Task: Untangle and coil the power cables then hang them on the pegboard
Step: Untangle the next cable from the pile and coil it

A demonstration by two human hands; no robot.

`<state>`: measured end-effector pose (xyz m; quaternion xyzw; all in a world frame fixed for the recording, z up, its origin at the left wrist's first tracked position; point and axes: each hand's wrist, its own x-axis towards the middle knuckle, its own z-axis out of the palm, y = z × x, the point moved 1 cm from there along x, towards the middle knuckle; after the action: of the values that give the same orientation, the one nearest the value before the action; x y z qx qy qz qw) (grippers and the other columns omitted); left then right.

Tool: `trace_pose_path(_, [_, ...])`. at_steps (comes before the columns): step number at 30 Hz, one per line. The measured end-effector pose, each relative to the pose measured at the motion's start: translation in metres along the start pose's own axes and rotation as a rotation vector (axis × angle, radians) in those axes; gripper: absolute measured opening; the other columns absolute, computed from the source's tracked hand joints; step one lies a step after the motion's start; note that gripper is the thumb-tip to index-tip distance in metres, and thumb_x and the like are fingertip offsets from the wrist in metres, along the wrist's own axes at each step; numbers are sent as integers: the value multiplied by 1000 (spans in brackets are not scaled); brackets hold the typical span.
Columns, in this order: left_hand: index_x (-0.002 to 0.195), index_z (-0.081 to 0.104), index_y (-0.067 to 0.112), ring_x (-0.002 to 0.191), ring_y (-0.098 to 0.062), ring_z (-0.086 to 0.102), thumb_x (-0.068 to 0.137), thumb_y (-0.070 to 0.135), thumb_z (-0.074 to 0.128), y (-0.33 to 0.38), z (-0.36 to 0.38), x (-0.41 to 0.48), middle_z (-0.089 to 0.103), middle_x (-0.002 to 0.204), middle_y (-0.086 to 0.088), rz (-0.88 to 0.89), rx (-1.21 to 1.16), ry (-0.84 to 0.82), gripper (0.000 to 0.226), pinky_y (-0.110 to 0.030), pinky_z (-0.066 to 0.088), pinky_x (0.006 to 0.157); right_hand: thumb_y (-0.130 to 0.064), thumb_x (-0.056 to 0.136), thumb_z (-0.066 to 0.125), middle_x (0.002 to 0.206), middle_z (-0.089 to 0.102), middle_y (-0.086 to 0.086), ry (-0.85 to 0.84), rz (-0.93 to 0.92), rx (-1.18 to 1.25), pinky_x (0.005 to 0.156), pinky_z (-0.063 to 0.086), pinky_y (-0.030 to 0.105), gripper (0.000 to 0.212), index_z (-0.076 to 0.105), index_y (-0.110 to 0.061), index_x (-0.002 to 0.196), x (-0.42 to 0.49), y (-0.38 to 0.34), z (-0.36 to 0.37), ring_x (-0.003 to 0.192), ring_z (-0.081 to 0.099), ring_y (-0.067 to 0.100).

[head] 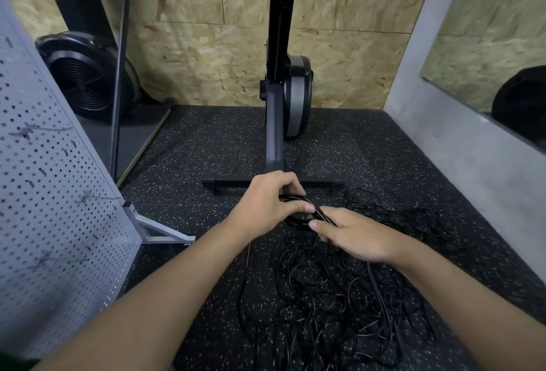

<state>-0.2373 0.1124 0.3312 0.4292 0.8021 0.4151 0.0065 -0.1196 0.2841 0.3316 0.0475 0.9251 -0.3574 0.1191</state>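
Above the floor mat [206,149], the left hand [267,203] is gripping a small coil [297,218] and the right hand [354,234] is pinching its strand; the tangled cables [339,296] beneath are probably threatening to snag, loosening loops.

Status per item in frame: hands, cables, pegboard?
left hand: fingers curled round the cable coil
right hand: pinches the same coil
cable coil: small, partly wound, held in both hands
cable pile: tangled, uncoiled
pegboard: standing, no cable hung
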Motion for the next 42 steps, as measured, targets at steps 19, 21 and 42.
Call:
trace_pose_path(19, [83, 73, 21, 57, -16, 58, 83, 76, 57, -7, -7, 0, 65, 64, 1, 16, 154, -225, 57, -37, 49, 56, -24, 111, 48, 79, 55, -6, -195, 2, 284, 74, 54, 30, 22, 58, -7, 102, -12, -6, -2, 73, 55, 9])
trace_pose_path(21, [92, 79, 26, 63, -9, 63, 87, 68, 64, -8, -9, 1, 72, 72, 6, -31, 49, -212, 45, -30, 51, 59, -27, 110, 50, 80, 56, -6, -129, -4, 276, 77, 54, 32, 22, 56, -10, 97, -10, -3, 1, 75, 55, 10])
trace_pose_path(42, [114, 80, 23, 97, -16, 77, 103, 13, 65, 4, 29, 2, 81, 99, 6, -486, -524, 248, 21, -42, 64, 85, -34, 110, 48, 97, 68, 3, 416, 179, 254, 73, 57, 30, 21, 50, -16, 99, 5, -15, 40, 86, 69, 19])
